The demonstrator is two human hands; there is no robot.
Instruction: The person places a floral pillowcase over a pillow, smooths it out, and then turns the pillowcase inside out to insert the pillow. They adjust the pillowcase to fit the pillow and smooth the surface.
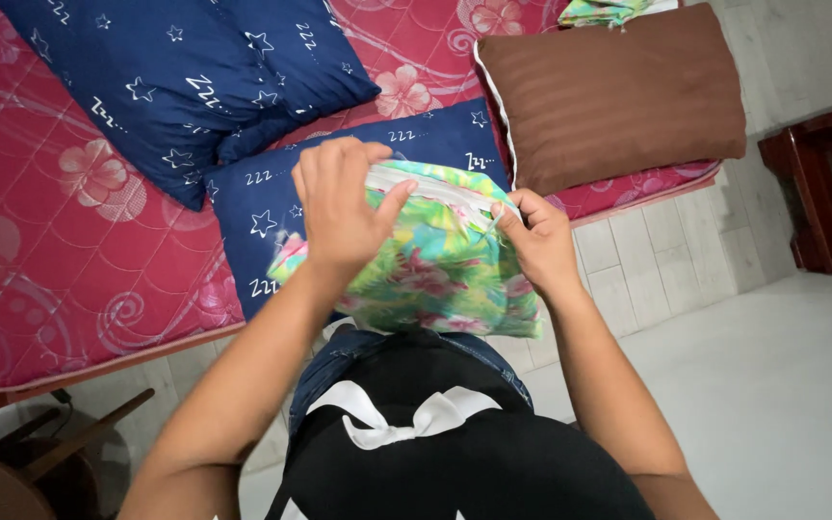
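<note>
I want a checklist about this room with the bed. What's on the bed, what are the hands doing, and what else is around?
Surface: a pink flowered mattress on the floor.
Job's things: a green flowered pillow with a white zipper along its top edge, lying on a navy star-print pillow.
Clutter: a second navy pillow, a brown striped pillow, and a bit of green cloth at the top edge.
Grippers: the left hand grips the top of the green pillow; the right hand pinches its zipper end.
Cables: nothing seen.
Surroundings: a pale tiled floor, dark red wooden furniture at right, a wooden stool at lower left.
</note>
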